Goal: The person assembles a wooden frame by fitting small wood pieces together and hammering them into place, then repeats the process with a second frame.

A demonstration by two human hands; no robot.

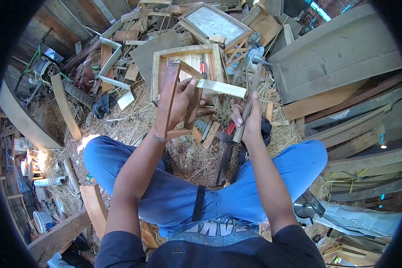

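My left hand (179, 100) grips a small rectangular frame of reddish-brown wood (165, 100), its fingers wrapped round one side. A pale wooden strip (221, 87) reaches from the frame across to a darker wooden bar (253, 85). The bar stands upright in view, and my right hand (248, 114) is closed round its lower part. Behind my hands lies a shallow wooden box (156, 71), with a red-handled tool (203, 69) inside it.
A framed panel (214, 22) lies beyond the box. A large grey board (339, 53) and stacked planks (366, 143) fill the right. A circular saw (306, 210) sits beside my right knee. Offcuts and straw cover the ground.
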